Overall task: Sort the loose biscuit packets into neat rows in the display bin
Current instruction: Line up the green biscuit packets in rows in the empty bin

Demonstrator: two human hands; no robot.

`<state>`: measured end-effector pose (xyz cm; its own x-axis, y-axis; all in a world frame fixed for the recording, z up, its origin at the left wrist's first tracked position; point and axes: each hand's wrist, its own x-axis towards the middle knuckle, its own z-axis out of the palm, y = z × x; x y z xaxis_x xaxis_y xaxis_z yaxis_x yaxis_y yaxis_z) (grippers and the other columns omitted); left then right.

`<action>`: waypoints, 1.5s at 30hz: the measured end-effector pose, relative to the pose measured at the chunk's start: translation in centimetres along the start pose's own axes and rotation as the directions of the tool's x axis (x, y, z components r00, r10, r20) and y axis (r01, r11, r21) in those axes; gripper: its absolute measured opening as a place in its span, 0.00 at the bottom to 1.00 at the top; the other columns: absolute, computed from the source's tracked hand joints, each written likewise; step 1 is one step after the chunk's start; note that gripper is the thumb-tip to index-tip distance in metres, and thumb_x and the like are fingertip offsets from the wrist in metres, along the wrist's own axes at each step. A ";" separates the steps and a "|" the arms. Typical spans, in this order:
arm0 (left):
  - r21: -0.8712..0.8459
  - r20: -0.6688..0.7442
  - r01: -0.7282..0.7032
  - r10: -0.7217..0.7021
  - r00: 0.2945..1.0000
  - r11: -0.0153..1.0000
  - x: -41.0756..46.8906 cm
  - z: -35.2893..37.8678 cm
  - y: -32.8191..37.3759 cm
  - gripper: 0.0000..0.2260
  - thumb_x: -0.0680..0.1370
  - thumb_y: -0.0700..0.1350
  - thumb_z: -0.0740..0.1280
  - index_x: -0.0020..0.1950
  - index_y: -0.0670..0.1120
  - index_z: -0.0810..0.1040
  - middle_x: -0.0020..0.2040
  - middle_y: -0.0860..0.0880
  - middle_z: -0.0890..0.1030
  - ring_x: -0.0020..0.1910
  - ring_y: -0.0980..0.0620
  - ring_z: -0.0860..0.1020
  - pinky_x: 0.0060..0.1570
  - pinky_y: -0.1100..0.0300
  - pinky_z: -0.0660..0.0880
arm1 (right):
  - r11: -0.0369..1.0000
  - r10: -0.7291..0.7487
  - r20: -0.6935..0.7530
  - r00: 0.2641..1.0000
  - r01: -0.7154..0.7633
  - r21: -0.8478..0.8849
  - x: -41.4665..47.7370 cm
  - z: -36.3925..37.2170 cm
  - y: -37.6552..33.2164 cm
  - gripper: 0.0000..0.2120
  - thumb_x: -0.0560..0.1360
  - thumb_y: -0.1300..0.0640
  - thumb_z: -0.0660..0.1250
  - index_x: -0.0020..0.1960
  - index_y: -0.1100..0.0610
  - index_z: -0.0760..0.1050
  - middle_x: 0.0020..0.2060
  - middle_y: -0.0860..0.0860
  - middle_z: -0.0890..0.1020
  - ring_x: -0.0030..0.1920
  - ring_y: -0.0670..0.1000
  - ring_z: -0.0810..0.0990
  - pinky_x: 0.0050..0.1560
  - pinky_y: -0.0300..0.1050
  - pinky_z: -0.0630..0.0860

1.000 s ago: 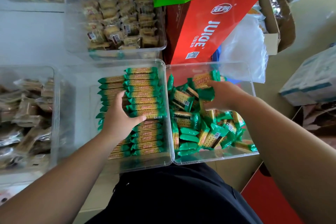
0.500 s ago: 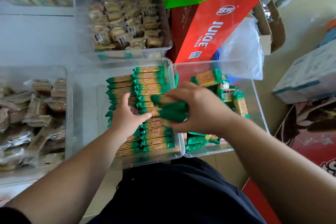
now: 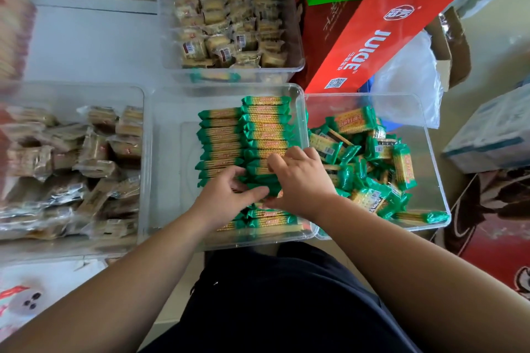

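Green-wrapped packets [image 3: 262, 188] are pinched between the curled left hand [image 3: 223, 198] and right hand [image 3: 304, 180] over the display bin's [image 3: 169, 152] taller row [image 3: 266, 123]. Insertion step; next, seat them level.

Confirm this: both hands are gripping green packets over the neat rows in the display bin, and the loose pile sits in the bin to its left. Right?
Not quite. The head view shows the loose pile in the clear bin to the right of the display bin, not its left. The left hand and right hand do grip green packets over the neat rows.
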<state>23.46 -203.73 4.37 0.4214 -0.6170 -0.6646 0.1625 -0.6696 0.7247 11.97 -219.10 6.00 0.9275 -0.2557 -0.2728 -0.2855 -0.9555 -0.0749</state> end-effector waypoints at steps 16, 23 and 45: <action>-0.538 0.224 0.186 -0.073 0.972 0.822 1.1 0.7 -0.3 0.18 0.80 0.33 0.69 0.66 0.45 0.69 0.61 0.38 0.82 0.52 0.35 0.85 0.48 0.50 0.84 | 0.953 0.073 -0.205 0.976 -0.008 0.302 -1.2 0.0 2.0 0.21 0.66 0.51 0.79 0.58 0.50 0.80 0.47 0.47 0.84 0.59 0.54 0.75 0.63 0.53 0.57; -0.305 0.117 0.160 -0.130 0.985 0.939 1.2 0.6 -0.3 0.20 0.76 0.50 0.76 0.64 0.51 0.71 0.61 0.49 0.80 0.58 0.49 0.80 0.53 0.53 0.77 | 0.988 -0.080 -0.203 0.976 0.106 0.116 -0.7 0.3 1.9 0.17 0.63 0.42 0.80 0.45 0.49 0.80 0.40 0.44 0.82 0.54 0.57 0.76 0.62 0.56 0.61; -0.092 0.182 0.231 -0.212 0.960 0.969 0.9 1.4 -0.7 0.21 0.78 0.57 0.73 0.64 0.43 0.79 0.49 0.44 0.85 0.45 0.48 0.87 0.47 0.54 0.84 | 0.993 -0.119 -0.265 0.957 0.114 -0.032 -1.4 0.8 3.5 0.15 0.62 0.51 0.80 0.47 0.49 0.82 0.44 0.42 0.83 0.56 0.57 0.75 0.67 0.65 0.61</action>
<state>22.46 -204.37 2.98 0.2075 -0.5262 -0.8246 0.3369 -0.7530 0.5653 9.46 -222.00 5.33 0.9854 -0.1704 0.0019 -0.1698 -0.9826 -0.0752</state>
